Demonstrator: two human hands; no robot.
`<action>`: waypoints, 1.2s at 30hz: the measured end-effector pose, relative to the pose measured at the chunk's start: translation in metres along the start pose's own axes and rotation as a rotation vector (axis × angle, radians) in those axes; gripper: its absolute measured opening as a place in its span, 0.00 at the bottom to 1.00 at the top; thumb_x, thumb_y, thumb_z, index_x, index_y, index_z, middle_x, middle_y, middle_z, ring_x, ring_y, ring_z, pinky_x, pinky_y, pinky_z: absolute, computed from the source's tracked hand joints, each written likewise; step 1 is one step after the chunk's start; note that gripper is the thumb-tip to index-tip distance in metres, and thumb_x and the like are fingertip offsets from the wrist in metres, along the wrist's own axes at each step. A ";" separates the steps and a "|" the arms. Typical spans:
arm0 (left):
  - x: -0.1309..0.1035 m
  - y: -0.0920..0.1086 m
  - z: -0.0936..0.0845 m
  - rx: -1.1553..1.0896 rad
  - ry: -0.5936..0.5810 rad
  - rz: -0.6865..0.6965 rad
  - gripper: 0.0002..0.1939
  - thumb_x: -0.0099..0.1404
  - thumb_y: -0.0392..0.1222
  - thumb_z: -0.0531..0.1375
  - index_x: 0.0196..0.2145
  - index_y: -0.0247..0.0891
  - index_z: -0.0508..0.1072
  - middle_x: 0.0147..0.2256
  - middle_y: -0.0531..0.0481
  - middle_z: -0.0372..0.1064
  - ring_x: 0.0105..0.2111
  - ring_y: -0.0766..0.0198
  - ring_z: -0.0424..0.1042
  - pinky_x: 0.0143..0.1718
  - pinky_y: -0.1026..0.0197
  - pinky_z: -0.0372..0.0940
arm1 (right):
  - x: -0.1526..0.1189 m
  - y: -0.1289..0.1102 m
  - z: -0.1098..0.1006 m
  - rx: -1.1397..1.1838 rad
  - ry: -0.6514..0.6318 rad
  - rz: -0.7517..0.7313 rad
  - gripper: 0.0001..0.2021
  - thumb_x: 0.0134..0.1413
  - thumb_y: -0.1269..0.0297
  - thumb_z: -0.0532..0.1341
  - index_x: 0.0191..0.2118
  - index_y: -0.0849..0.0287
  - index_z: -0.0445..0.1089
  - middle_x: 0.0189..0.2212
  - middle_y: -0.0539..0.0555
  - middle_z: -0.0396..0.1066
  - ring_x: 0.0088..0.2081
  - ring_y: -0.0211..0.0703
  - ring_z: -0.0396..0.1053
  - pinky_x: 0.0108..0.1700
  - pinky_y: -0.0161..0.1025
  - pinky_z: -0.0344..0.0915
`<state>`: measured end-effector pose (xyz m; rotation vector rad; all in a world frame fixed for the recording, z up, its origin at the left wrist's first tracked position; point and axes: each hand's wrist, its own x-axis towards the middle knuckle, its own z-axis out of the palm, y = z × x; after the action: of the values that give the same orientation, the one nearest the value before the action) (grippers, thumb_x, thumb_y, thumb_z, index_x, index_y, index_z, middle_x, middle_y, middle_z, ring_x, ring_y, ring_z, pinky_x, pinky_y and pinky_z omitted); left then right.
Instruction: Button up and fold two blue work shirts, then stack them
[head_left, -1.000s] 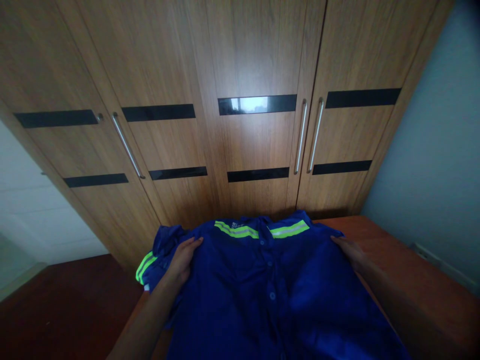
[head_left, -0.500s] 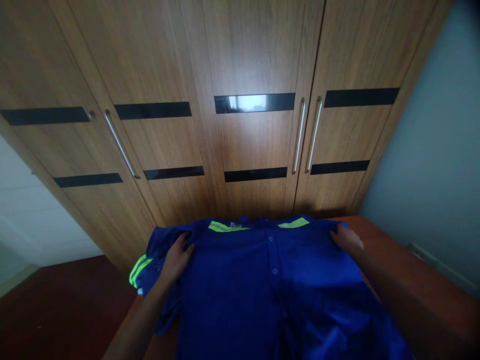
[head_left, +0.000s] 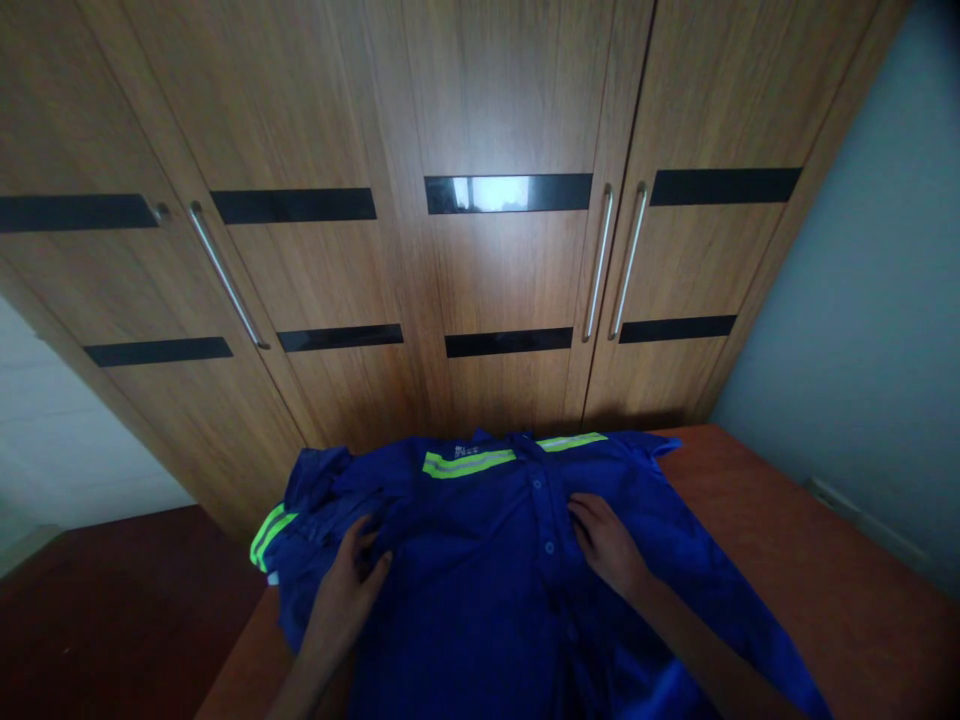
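Observation:
A dark blue garment point(head_left: 465, 590) with yellow-green reflective strips and a buttoned front lies spread on an orange-brown surface point(head_left: 757, 520). Over its left part is my left hand point(head_left: 351, 585), thumb and fingers apart, holding nothing. My right hand point(head_left: 606, 545) rests beside the button strip at the upper middle, its fingers bent down against the cloth. Whether those fingertips pinch any fabric is hard to make out. A bunched sleeve with a reflective band point(head_left: 271, 535) lies at the left.
A wooden wardrobe point(head_left: 502, 270) with metal handles and black strips stands directly behind the surface. To the right is a pale blue wall point(head_left: 855, 330). Dark red floor point(head_left: 127, 600) shows at the lower left.
My right hand has let go of the garment's right shoulder and moved left to the button strip. My left hand has released the left shoulder and shifted slightly down.

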<state>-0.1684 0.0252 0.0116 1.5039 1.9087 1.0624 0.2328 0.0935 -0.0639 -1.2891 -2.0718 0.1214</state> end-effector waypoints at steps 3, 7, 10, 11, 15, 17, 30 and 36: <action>-0.012 0.000 -0.004 0.116 0.001 0.052 0.33 0.60 0.53 0.54 0.61 0.42 0.55 0.49 0.45 0.71 0.29 0.59 0.75 0.34 0.55 0.71 | -0.005 -0.021 0.012 0.104 -0.035 0.031 0.17 0.59 0.67 0.53 0.53 0.58 0.68 0.51 0.61 0.69 0.53 0.50 0.66 0.57 0.53 0.63; -0.007 0.006 -0.019 0.107 -0.003 0.141 0.28 0.61 0.49 0.53 0.59 0.43 0.58 0.47 0.49 0.72 0.25 0.63 0.74 0.29 0.59 0.70 | -0.018 -0.032 0.004 0.104 -0.200 -0.026 0.21 0.60 0.66 0.53 0.58 0.54 0.64 0.58 0.58 0.64 0.59 0.50 0.59 0.61 0.53 0.57; 0.008 0.012 -0.024 0.148 0.073 0.182 0.27 0.62 0.47 0.52 0.58 0.41 0.60 0.46 0.48 0.73 0.30 0.60 0.76 0.35 0.58 0.71 | -0.030 -0.036 -0.011 0.063 -0.320 -0.076 0.26 0.58 0.70 0.52 0.62 0.52 0.58 0.62 0.55 0.57 0.63 0.48 0.53 0.63 0.52 0.53; 0.012 0.014 -0.023 0.186 0.106 0.205 0.26 0.62 0.46 0.51 0.58 0.40 0.61 0.45 0.48 0.74 0.33 0.59 0.76 0.38 0.57 0.71 | -0.033 -0.038 -0.016 0.055 -0.354 -0.090 0.28 0.57 0.72 0.52 0.64 0.52 0.55 0.64 0.55 0.55 0.64 0.48 0.51 0.63 0.51 0.52; 0.014 0.033 -0.012 0.491 0.207 0.329 0.23 0.65 0.40 0.47 0.56 0.37 0.64 0.50 0.42 0.70 0.45 0.53 0.73 0.47 0.52 0.68 | -0.035 -0.048 -0.028 0.084 -0.409 -0.071 0.31 0.53 0.74 0.54 0.64 0.51 0.55 0.64 0.55 0.53 0.64 0.49 0.50 0.64 0.52 0.49; 0.005 0.044 -0.007 0.659 0.269 0.377 0.22 0.66 0.40 0.47 0.56 0.35 0.64 0.53 0.38 0.65 0.49 0.48 0.69 0.49 0.46 0.66 | -0.028 -0.050 -0.027 0.216 -0.381 0.025 0.28 0.50 0.74 0.56 0.59 0.52 0.63 0.61 0.55 0.59 0.62 0.50 0.53 0.63 0.52 0.49; -0.111 0.023 0.115 0.594 -0.481 0.892 0.37 0.60 0.50 0.61 0.64 0.48 0.52 0.65 0.44 0.50 0.62 0.46 0.53 0.59 0.38 0.55 | 0.094 -0.037 0.022 0.621 -0.106 0.666 0.16 0.61 0.58 0.58 0.51 0.60 0.65 0.47 0.56 0.68 0.43 0.44 0.70 0.43 0.47 0.70; -0.103 0.002 0.121 0.661 -0.488 0.984 0.37 0.63 0.60 0.55 0.65 0.47 0.49 0.65 0.43 0.47 0.63 0.46 0.51 0.60 0.41 0.53 | 0.104 -0.058 0.033 0.464 -0.163 0.558 0.15 0.61 0.59 0.58 0.51 0.57 0.65 0.51 0.56 0.66 0.46 0.45 0.68 0.47 0.48 0.68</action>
<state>-0.0458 -0.0402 -0.0667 2.8955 1.1641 0.2576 0.1408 0.1589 -0.0130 -1.5449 -1.6120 0.9222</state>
